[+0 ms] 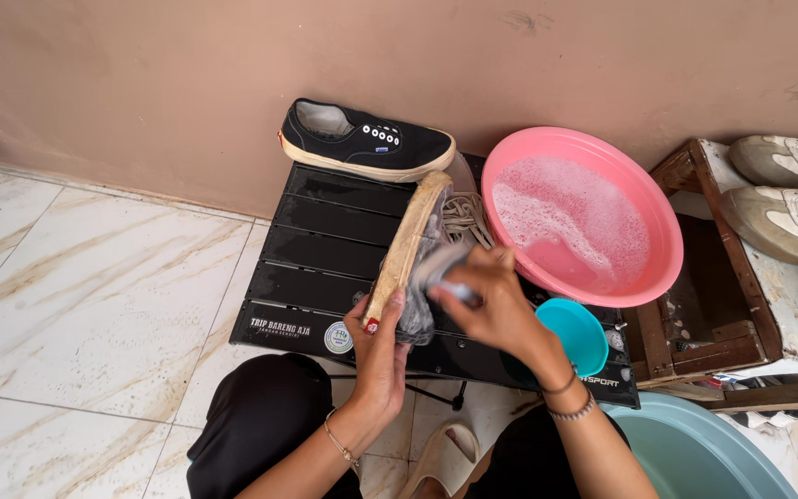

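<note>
Left hand (379, 346) grips shoe (408, 242), right hand (491, 300) perhaps brushing

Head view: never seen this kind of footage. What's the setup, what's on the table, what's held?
There is no machine here: one camera worn on a person's head looks down at their two bare hands. The left hand grips a dark shoe turned on its side, sole outward. The right hand presses a brush against it. Both are above a black slatted table. On the table stand a second black shoe, a pink basin of soapy water, white laces and a small teal bowl. White shoes lie on a wooden crate at right.
</note>
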